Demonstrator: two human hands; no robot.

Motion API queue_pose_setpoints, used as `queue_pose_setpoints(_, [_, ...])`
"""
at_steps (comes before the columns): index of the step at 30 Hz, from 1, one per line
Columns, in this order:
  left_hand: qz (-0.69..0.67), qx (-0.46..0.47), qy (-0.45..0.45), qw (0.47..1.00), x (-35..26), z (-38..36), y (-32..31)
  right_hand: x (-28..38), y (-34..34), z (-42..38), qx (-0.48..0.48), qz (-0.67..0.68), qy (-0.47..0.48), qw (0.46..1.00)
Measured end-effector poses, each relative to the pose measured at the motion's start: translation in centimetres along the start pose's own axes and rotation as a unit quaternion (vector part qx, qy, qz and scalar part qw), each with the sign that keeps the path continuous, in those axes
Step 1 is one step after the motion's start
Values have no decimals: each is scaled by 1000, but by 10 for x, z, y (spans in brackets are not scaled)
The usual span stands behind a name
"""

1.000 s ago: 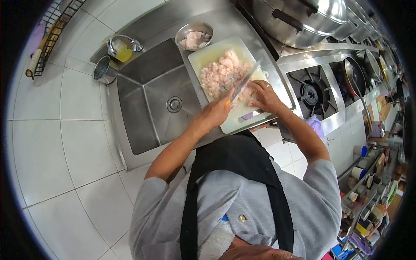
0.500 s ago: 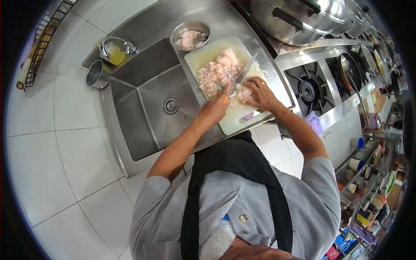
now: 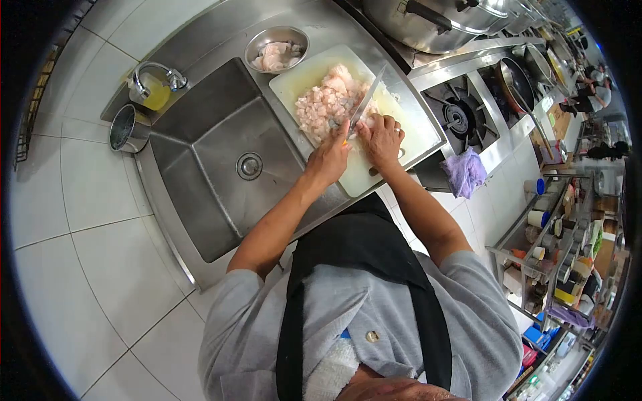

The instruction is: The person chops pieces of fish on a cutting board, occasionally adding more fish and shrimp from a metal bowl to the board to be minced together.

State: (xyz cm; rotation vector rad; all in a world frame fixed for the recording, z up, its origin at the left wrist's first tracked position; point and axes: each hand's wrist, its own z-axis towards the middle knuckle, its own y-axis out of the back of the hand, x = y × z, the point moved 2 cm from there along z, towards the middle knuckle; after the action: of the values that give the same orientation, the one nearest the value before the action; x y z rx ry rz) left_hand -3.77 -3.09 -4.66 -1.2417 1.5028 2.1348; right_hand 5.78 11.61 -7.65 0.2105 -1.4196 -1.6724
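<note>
A knife [image 3: 367, 101] is held in my left hand [image 3: 328, 158], its blade slanting up and right over a white cutting board [image 3: 354, 179]. Pale pink meat [image 3: 324, 107], cut into small pieces with larger lumps at the top, lies on the board to the left of the blade. My right hand [image 3: 383, 142] is on the board just right of the knife, fingers curled beside the blade; what lies under them is mostly hidden. Beyond the board's top left corner, a metal bowl [image 3: 302, 41] holds larger meat pieces [image 3: 274, 56].
Left of the board is a steel sink [image 3: 221, 157] with a faucet [image 3: 158, 65] and a metal cup [image 3: 127, 127]. To the right are a burner [image 3: 457, 116], a purple cloth [image 3: 463, 172], a large pot [image 3: 421, 25] and a pan [image 3: 513, 83]. A person [image 3: 594, 97] is far right.
The view has shifted, showing more at the right. My right hand has moved left, closer to the knife and my left hand, and its fingers are more curled.
</note>
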Motion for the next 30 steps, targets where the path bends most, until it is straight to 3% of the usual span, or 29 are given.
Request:
queue_pose_setpoints(4, [18, 44, 60, 997, -32, -7, 40, 17, 20, -9, 73, -24, -41, 996])
queue_pose_setpoints(7, [34, 85, 72, 993, -46, -17, 54, 2, 37, -1, 58, 47, 14, 997])
queue_pose_setpoints(8, [40, 104, 71, 991, -51, -21, 56, -6, 37, 6, 33, 127, 64, 989])
queue_pose_setpoints(11, [125, 221, 111, 961, -73, -29, 62, -19, 32, 17, 155, 268, 41, 950])
queue_pose_setpoints(14, [131, 223, 116, 959, -78, -36, 59, -21, 29, 16, 131, 276, 68, 950])
queue_pose_setpoints(17, [106, 171, 101, 974, -47, -18, 15, -25, 27, 18, 143, 249, 107, 952])
queue_pose_setpoints(21, [55, 125, 41, 990, -36, 29, -10, -29, 24, 18, 131, 268, 146, 943])
queue_pose_setpoints(23, [64, 115, 11, 991, -33, 36, 2, -34, 27, 17, 127, 357, 77, 922])
queue_pose_setpoints(24, [76, 131, 49, 987, -65, 25, 24, -35, 27, 14, 126, 402, 36, 906])
queue_pose_setpoints(27, [106, 216, 160, 957, -86, -13, 41, -40, 28, 19, 158, 335, 98, 923])
queue_pose_setpoints(30, [95, 137, 92, 982, -57, -22, 5, -39, 23, 21, 171, 251, 159, 939])
